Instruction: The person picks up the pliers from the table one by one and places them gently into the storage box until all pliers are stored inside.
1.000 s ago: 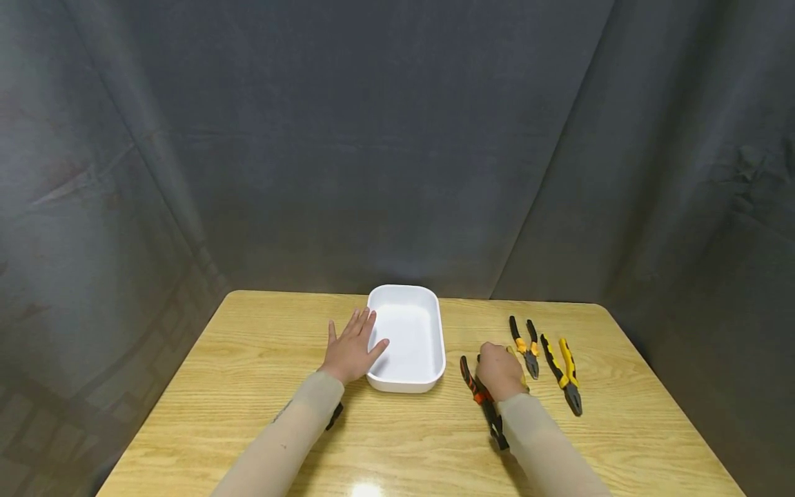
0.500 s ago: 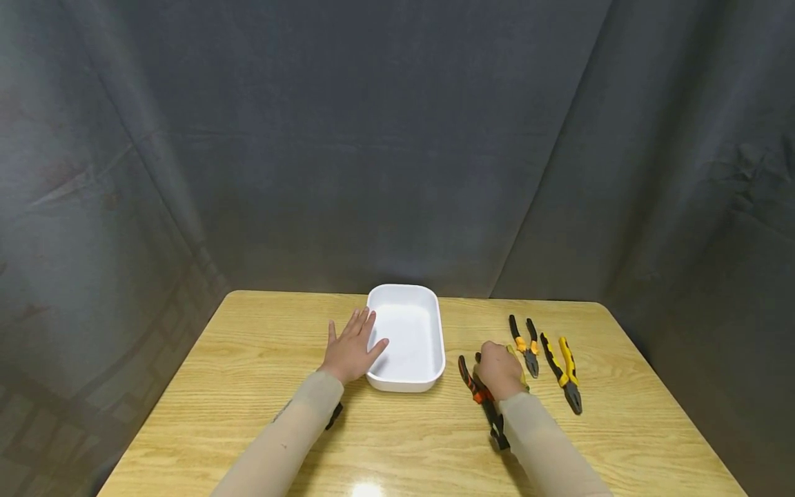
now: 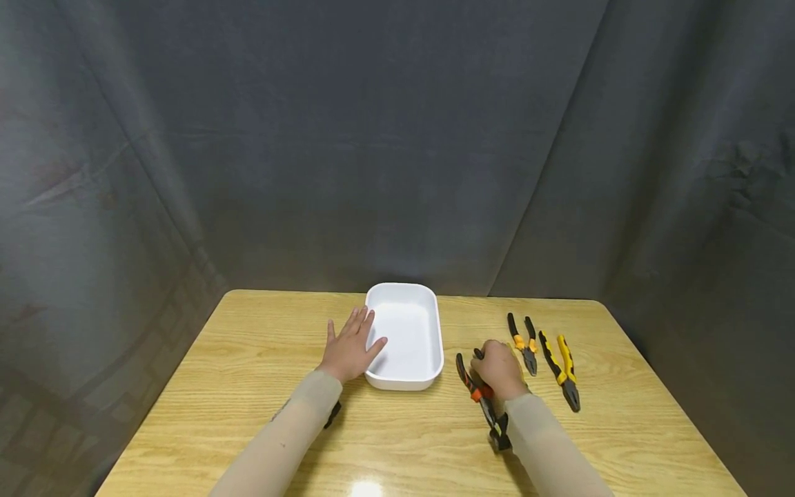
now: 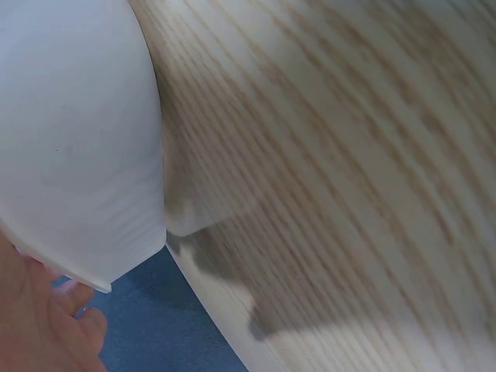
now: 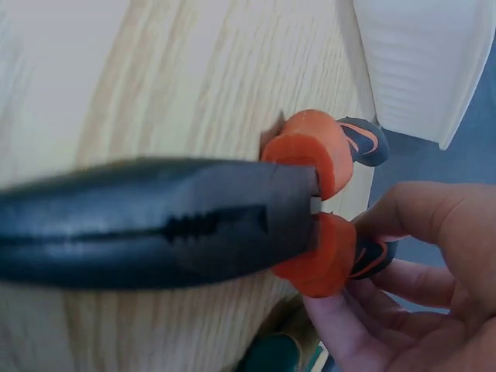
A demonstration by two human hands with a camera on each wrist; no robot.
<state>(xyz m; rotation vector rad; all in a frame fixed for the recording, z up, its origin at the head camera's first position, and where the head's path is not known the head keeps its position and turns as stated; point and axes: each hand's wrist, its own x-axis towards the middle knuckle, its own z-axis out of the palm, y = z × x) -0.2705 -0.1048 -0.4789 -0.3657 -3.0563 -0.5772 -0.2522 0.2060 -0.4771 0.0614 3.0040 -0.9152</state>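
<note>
A white rectangular tray (image 3: 405, 335) stands near the table's back edge. My left hand (image 3: 350, 351) rests on its left rim with the fingers spread; in the left wrist view the fingers (image 4: 74, 310) lie at the tray's rim. At the right, my right hand (image 3: 502, 369) grips one handle of orange-and-black pliers (image 3: 481, 393). The right wrist view shows thumb and fingers around that handle, while the other handle (image 5: 364, 141) is free. The dark jaws of these pliers look shut. Whether the pliers touch the table is unclear.
Beyond the right hand lie pliers with black-and-orange handles (image 3: 525, 345) and pliers with yellow-and-black handles (image 3: 564, 373). Another yellow-handled tool is mostly hidden behind the right hand. Dark curtains (image 3: 397, 152) enclose the wooden table (image 3: 279, 324) at the back and sides.
The right hand has shifted slightly, and more of the gripped pliers' black handle end shows beside it. The left hand and tray stay the same.
</note>
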